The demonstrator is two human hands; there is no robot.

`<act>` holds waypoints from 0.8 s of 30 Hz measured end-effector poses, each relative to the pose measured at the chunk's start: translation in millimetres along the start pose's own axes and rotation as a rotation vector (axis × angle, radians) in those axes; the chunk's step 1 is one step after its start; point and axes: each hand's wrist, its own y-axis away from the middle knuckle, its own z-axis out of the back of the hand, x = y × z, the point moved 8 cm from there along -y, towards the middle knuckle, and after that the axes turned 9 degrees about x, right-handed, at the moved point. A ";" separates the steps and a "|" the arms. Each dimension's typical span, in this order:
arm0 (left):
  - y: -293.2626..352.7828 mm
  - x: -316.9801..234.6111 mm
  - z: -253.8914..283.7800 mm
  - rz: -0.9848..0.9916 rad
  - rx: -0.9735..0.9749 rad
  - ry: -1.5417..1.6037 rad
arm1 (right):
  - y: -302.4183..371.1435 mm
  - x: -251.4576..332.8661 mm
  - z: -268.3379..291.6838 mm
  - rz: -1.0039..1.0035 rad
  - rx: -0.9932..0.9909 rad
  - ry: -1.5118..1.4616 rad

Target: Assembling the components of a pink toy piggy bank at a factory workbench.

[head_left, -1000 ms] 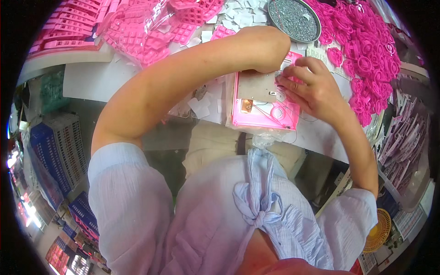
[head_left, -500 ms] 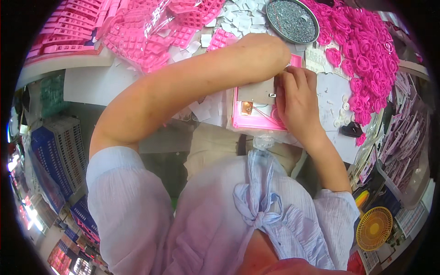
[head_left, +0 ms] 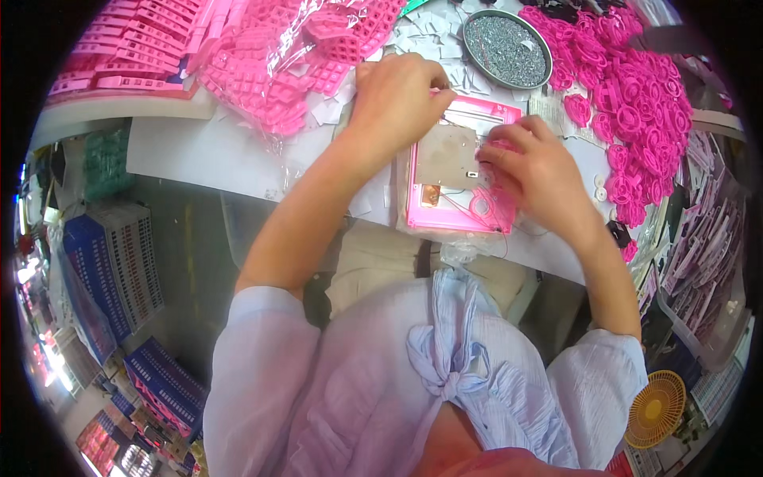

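Note:
A pink plastic case lies in front of me with its inside facing up. Set in it is a grey-brown circuit board, with thin wires and a pink ring below. My left hand hovers at the case's upper left corner, fingers curled and thumb against them; anything in the pinch is too small to name. At the board's right edge, the fingers of my right hand are bent together, their tips close to the board. What they grip, if anything, is hidden.
Beyond the case stands a round tray of small metal screws, beside scattered white paper pieces. Bagged pink keypads lie left, a heap of pink ring parts right. Blue crates and a yellow basket flank me.
My left hand has drawn back left from across the case to its upper left corner, uncovering the board. My right hand has shifted slightly right and turned, its fingers still by the board's edge.

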 end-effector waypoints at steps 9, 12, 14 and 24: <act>30.5 -37.7 10.9 -0.252 -0.260 0.217 | -20.6 -44.8 -24.7 -0.338 -0.210 -1.010; 31.5 -34.2 13.2 -0.128 -0.180 0.389 | -19.0 -36.8 -20.6 -0.372 -0.234 -0.996; 29.5 -34.7 12.4 -0.124 -0.123 0.426 | -13.7 -31.8 -8.4 -0.367 -0.295 -0.787; 36.7 -47.5 10.7 -0.323 -0.168 0.225 | 9.7 -5.2 8.7 -0.150 -0.368 -0.436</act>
